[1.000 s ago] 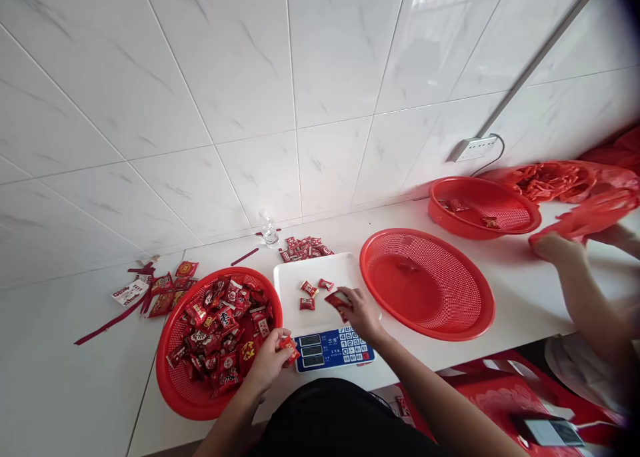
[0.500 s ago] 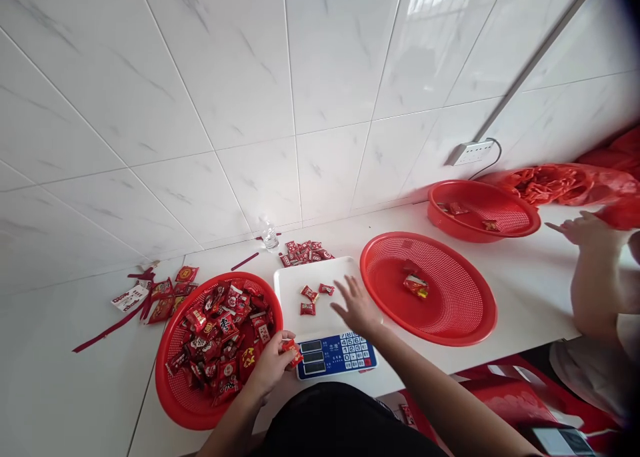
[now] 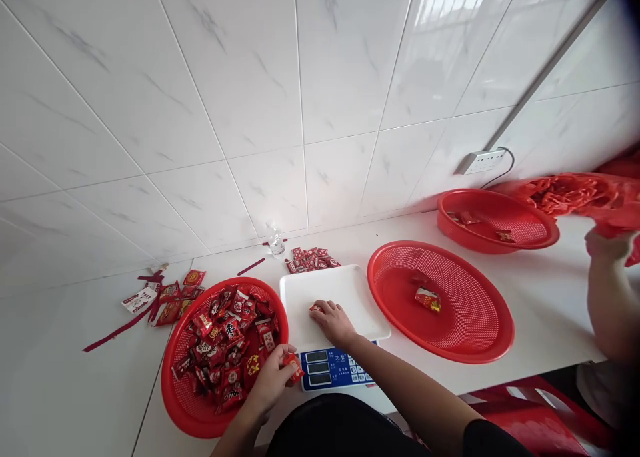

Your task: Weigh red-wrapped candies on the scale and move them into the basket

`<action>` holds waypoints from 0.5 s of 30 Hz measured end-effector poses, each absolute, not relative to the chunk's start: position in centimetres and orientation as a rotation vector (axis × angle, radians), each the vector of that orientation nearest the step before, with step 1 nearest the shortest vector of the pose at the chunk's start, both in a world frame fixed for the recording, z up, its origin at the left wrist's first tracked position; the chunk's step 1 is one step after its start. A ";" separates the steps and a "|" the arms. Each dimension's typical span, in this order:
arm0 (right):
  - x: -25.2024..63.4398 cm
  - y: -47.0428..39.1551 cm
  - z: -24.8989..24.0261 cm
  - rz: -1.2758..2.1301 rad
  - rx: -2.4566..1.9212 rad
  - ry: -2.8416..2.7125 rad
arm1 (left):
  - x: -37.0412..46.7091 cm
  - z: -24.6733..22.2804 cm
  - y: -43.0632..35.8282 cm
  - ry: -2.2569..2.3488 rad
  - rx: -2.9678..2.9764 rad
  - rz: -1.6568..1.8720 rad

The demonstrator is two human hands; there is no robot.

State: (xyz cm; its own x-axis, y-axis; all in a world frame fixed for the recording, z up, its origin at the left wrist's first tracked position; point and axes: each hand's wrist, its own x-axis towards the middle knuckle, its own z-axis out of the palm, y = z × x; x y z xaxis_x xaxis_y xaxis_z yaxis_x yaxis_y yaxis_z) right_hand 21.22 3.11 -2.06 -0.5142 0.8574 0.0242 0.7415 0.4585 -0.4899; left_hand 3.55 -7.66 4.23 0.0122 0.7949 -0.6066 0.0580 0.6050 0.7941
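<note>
My left hand [image 3: 273,379] is closed around a small red candy packet [image 3: 293,368], held between the near rim of the left red basket and the scale's front panel. That basket [image 3: 173,404] is filled with red wrapped snack packets [image 3: 230,330]. On the white tray of the digital scale [image 3: 357,287], my right hand [image 3: 334,322] lies with curled fingers gathered over wrapped candies [image 3: 315,308]. Only a bit of red wrapper shows by its fingertips; the palm hides the rest. The scale's blue panel [image 3: 325,368] is partly covered by my right wrist.
A red basket [image 3: 493,317] at right holds a few packets; another red basket [image 3: 450,234] stands behind it. Small candies [image 3: 313,260] lie behind the scale beside a clear bottle [image 3: 275,239]. Packets [image 3: 170,304] and ribbon lie left. A co-worker's hand [image 3: 613,244] grips red plastic bags.
My right hand has come down and left onto the tray, covering the candies there, its spread fingers now curled. My left hand still holds its packet. The co-worker's hand moved right.
</note>
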 end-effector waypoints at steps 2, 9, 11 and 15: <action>21.7 3.5 -2.3 0.657 -1.420 -2.363 | 3.7 4.2 -7.6 1.445 0.776 0.670; 24.2 4.7 -2.0 0.795 -1.521 -1.955 | 3.6 4.1 -7.6 1.445 0.803 0.667; 25.9 4.5 -1.4 0.816 -1.539 -1.841 | 3.5 4.0 -7.8 1.461 0.798 0.670; 31.5 3.8 0.0 0.917 -1.630 -1.447 | 3.5 3.9 -7.9 1.479 0.787 0.664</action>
